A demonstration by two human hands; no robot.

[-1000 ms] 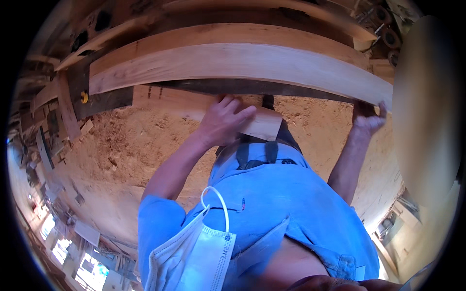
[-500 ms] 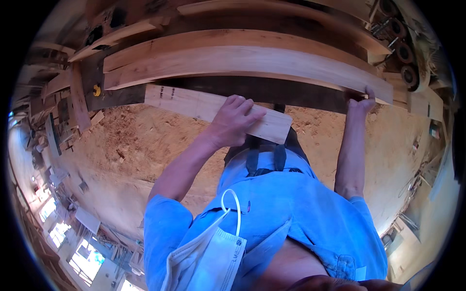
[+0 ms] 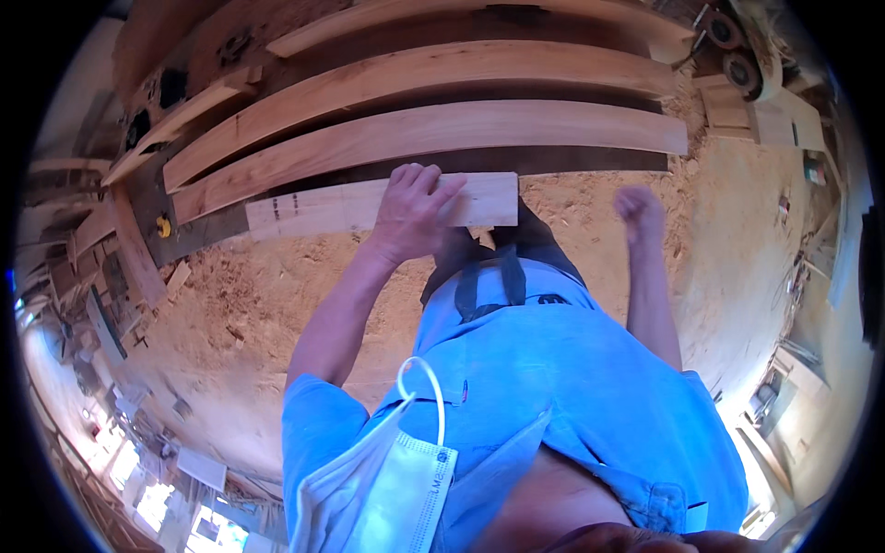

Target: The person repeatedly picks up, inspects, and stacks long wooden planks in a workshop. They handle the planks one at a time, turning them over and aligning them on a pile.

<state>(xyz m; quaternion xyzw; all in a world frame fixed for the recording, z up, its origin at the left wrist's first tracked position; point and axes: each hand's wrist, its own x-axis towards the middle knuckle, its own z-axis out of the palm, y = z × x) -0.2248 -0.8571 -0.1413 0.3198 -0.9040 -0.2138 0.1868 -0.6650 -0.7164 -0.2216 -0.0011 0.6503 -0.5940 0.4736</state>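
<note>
— What has the left hand got?

— A short pale board, held flat. The fingers are spread over its top face and curl past the far edge, so it is gripped, not just touched. The board lies crosswise in front of the person, just this side of the long planks.

— Any marks on it?

— A few small dark printed marks near its left end (too small to make out). No sticker that I can see.

— And the right hand?

— Held up over the sawdust floor, apart from the planks. It looks curled into a loose fist with nothing in it, though it is blurred.

— What lies around?

— Three long reddish planks side by side on a dark bench, the nearest just beyond the short board. A small yellow thing sits at the bench's left end. A pale face mask hangs at the person's chest, over a blue shirt.
</note>
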